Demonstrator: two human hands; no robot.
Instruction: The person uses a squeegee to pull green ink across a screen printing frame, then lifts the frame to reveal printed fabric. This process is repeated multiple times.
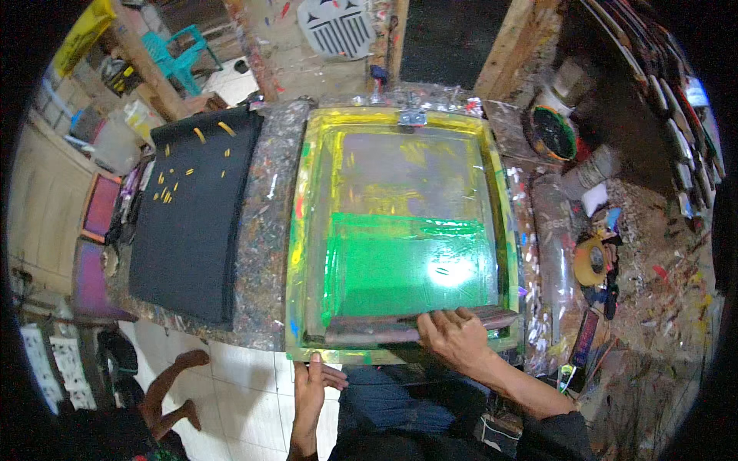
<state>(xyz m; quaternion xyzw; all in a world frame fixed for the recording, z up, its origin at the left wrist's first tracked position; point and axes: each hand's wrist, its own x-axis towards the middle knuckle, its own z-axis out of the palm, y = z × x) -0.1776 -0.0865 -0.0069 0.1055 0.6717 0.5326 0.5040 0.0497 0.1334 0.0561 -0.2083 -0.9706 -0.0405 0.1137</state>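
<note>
A screen printing frame [297, 253] lies before me, its rim smeared with yellow and green. Green ink [384, 261] coats the lower half of its mesh, while the upper part looks greyish with yellow stains. My right hand [455, 336] is closed over a long squeegee [369, 330], which rests across the mesh near the close edge of the frame. At the near left corner, my left hand [311, 388] has its thumb on the frame's edge and its fingers lower down, gripping the rim. A small metal clamp or hinge [412, 117] sits at the far rim.
Dark fabric [192, 238] with yellow marks lies on the ink-spotted table [261, 253] to the left. On the right are an ink tub [555, 132], a tape roll [590, 261] and a clear bottle [550, 269]. Another person's legs [173, 396] show at lower left.
</note>
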